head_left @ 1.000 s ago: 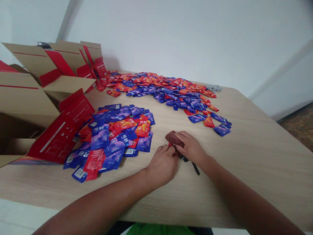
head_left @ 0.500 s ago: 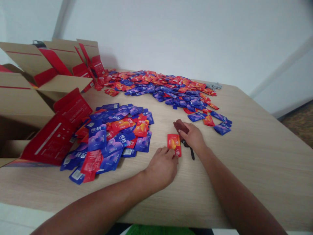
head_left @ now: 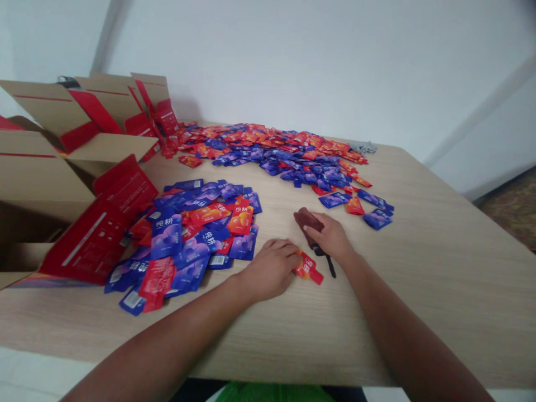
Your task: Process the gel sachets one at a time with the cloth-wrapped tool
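Pale wall (head_left: pixel 314 67) fills the top of the frame, and below it a light wood-grain table (head_left: pixel 422 279) spreads across to the right edge. Open cardboard boxes (head_left: pixel 94 237) with red flaps crowd the left side. Along the table's far edge, upper centre, runs a long heap of red and blue packets (head_left: pixel 274 153), with a grey cloth (head_left: pixel 365 147) by its right end. A second, smaller pile of packets (head_left: pixel 192 240), mostly blue, lies left of centre beside the nearest box.

Just below the middle of the frame, a red-and-orange packet (head_left: pixel 307 268) lies with its narrow end toward the lower right. The left hand (head_left: pixel 272 271) has its bent fingers over the packet's upper left part — whether they pinch it or only press, I cannot tell. To the right, the right hand (head_left: pixel 331 237) is closed around a brown object (head_left: pixel 305 221) — a black strip (head_left: pixel 331 267) hangs below it, apart from the packet
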Demonstrator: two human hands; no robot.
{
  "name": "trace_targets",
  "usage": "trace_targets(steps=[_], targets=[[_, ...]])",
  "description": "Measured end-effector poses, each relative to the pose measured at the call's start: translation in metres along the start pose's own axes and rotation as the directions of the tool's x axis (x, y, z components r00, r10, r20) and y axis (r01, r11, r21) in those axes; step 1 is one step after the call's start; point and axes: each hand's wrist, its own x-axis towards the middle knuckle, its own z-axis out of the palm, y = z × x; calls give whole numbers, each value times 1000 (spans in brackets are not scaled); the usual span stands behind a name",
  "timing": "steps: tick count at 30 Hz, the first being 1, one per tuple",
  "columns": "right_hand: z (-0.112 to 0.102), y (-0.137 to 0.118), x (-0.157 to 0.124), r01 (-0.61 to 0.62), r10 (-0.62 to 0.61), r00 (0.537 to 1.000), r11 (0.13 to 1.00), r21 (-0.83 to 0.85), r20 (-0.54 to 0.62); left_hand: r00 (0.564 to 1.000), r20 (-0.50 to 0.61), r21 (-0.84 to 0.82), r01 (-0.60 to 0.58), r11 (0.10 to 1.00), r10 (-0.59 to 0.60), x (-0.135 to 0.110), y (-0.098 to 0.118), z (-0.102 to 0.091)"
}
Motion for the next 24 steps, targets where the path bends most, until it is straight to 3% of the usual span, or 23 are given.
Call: trace_targets(steps=[5, 8, 12, 14, 17, 24], targets=[[-29, -20, -9, -101, 98, 988, 995, 20, 119, 975, -65, 78, 217, 973, -212, 1, 13, 0], [-42, -40, -32, -68, 74, 994, 994, -81, 76, 964, -93, 48, 254, 966, -249, -1, 20, 3], [-31, -56, -67, 96, -71, 975, 989, -110, 209, 964, -84, 14, 254, 967, -252, -4, 29, 7], [-18, -53, -74, 119, -87, 972, 983, -141, 219, 964, -70, 17, 257, 966, -255, -4, 33, 8], [-7, -43, -64, 115, -79, 973, 980, -161, 215, 964, -48, 46, 263, 964, -261, -3, 36, 9], [-1, -31, -13, 88, -46, 982, 970, -226, 186, 971, 0, 114, 237, 965, -238, 0, 35, 4]])
